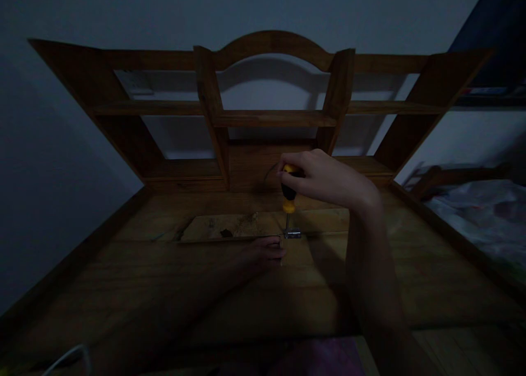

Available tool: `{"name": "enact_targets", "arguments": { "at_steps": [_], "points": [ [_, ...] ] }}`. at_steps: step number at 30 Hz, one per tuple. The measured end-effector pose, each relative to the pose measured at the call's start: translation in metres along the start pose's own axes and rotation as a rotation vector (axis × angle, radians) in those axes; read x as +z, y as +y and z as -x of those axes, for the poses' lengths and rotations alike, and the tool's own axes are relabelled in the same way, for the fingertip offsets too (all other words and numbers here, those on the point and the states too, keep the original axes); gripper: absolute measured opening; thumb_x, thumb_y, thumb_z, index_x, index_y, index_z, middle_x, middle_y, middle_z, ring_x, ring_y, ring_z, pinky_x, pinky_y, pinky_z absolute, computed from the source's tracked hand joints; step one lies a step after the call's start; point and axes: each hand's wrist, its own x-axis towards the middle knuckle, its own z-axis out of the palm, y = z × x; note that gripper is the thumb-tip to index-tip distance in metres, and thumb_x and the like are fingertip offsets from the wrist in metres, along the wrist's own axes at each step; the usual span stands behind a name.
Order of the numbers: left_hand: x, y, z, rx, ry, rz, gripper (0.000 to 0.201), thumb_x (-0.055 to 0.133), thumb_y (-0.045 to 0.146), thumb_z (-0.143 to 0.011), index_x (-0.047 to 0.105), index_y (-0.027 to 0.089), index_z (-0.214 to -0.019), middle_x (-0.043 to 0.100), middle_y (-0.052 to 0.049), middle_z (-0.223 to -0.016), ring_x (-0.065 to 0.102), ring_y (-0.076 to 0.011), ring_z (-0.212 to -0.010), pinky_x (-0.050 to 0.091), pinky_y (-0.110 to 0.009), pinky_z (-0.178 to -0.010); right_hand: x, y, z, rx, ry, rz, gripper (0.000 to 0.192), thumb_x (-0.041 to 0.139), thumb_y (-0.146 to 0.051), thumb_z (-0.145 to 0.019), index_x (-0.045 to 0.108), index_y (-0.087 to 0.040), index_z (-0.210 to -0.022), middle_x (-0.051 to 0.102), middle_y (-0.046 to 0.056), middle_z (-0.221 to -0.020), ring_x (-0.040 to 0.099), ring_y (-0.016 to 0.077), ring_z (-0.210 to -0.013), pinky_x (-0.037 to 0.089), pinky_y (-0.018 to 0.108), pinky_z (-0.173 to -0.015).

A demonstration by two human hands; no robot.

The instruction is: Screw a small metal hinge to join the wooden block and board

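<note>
My right hand (306, 170) is closed around the yellow and black handle of a screwdriver (289, 203), which stands nearly upright. Its shaft runs down to a small shiny metal hinge (293, 233) on the wooden desktop (230, 305); the exact contact at the tip is too small to make out. Just left of the hinge lies my left hand (267, 249), its fingers stretched to the right over the end of a dark wooden board. Its thumb does not show. Behind both hands a long recess (230, 225) with a pale, stained bottom opens in the desktop.
A wooden shelf unit (273, 118) with an arched top rises at the back against the wall. Raised wooden edges (456, 255) border the desktop. At the right lies a pale plastic-like heap (480, 211). A white cable (76, 351) curves at the lower left. The light is dim.
</note>
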Motion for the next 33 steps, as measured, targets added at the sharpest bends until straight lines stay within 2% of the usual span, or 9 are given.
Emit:
{"name": "enact_targets", "arguments": {
  "at_steps": [4, 6, 11, 17, 20, 24, 28, 33],
  "points": [
    [0.003, 0.003, 0.003, -0.014, -0.013, -0.005, 0.025, 0.086, 0.024, -0.077, 0.071, 0.018, -0.096, 0.071, -0.006, -0.102, 0.068, -0.0162, -0.092, 0.051, -0.025, -0.085, 0.005, 0.002, -0.002, 0.055, 0.08, 0.054, 0.034, 0.05, -0.044, -0.101, 0.07, -0.018, -0.089, 0.071, 0.006, -0.083, 0.062, 0.0184, -0.074, 0.036, 0.03, -0.067],
    [0.005, 0.004, 0.003, -0.016, -0.012, -0.009, 0.027, 0.085, 0.025, -0.078, 0.071, 0.018, -0.099, 0.072, -0.007, -0.104, 0.068, -0.0178, -0.095, 0.051, -0.026, -0.087, 0.006, 0.005, -0.003, 0.044, 0.081, 0.045, 0.035, 0.053, -0.048, -0.099, 0.07, -0.019, -0.09, 0.071, 0.006, -0.083, 0.061, 0.0184, -0.074, 0.037, 0.03, -0.068],
    [0.006, 0.005, 0.004, -0.014, -0.01, -0.009, 0.028, 0.086, 0.025, -0.076, 0.071, 0.017, -0.098, 0.072, -0.008, -0.105, 0.069, -0.0192, -0.096, 0.052, -0.026, -0.087, 0.004, 0.008, -0.005, -0.082, -0.012, -0.067, 0.017, 0.058, -0.031, -0.096, 0.073, -0.021, -0.094, 0.074, 0.001, -0.091, 0.064, 0.0166, -0.083, 0.04, 0.027, -0.073],
    [0.008, 0.006, 0.006, -0.018, 0.008, -0.019, 0.027, 0.086, 0.027, -0.077, 0.072, 0.018, -0.098, 0.073, -0.008, -0.105, 0.07, -0.0182, -0.094, 0.053, -0.026, -0.087, 0.003, 0.008, -0.004, -0.01, 0.021, -0.022, 0.027, 0.06, -0.043, -0.095, 0.074, -0.021, -0.091, 0.074, 0.003, -0.086, 0.065, 0.0186, -0.081, 0.041, 0.028, -0.071],
    [0.01, 0.006, 0.006, 0.0, -0.031, -0.008, 0.027, 0.085, 0.028, -0.077, 0.072, 0.017, -0.097, 0.073, -0.009, -0.106, 0.07, -0.0187, -0.093, 0.053, -0.028, -0.088, 0.002, 0.008, -0.004, -0.019, -0.005, -0.045, 0.016, 0.062, -0.035, -0.091, 0.072, -0.022, -0.09, 0.074, 0.001, -0.088, 0.065, 0.0173, -0.082, 0.041, 0.027, -0.072],
    [0.01, 0.005, 0.005, -0.009, 0.014, 0.006, 0.028, 0.087, 0.026, -0.075, 0.072, 0.017, -0.096, 0.072, -0.007, -0.102, 0.069, -0.0168, -0.091, 0.052, -0.025, -0.085, -0.001, 0.009, -0.003, 0.0, -0.045, -0.059, 0.013, 0.061, -0.027, -0.086, 0.07, -0.023, -0.094, 0.073, -0.001, -0.087, 0.063, 0.0166, -0.08, 0.04, 0.026, -0.071],
    [0.007, 0.002, 0.003, -0.024, 0.071, 0.027, 0.032, 0.088, 0.023, -0.073, 0.07, 0.018, -0.1, 0.072, -0.006, -0.098, 0.069, -0.0175, -0.09, 0.053, -0.027, -0.086, 0.0, 0.009, -0.001, 0.044, -0.041, -0.028, 0.018, 0.057, -0.032, -0.092, 0.069, -0.022, -0.099, 0.073, 0.003, -0.092, 0.065, 0.0185, -0.083, 0.041, 0.027, -0.072],
    [0.006, 0.002, 0.004, -0.041, 0.088, 0.04, 0.034, 0.089, 0.02, -0.072, 0.072, 0.019, -0.101, 0.073, -0.004, -0.099, 0.07, -0.0166, -0.091, 0.052, -0.025, -0.085, 0.009, 0.015, -0.005, 0.109, 0.036, 0.064, 0.026, 0.049, -0.038, -0.099, 0.065, -0.019, -0.106, 0.073, 0.009, -0.095, 0.067, 0.0227, -0.088, 0.042, 0.03, -0.075]
  ]
}}
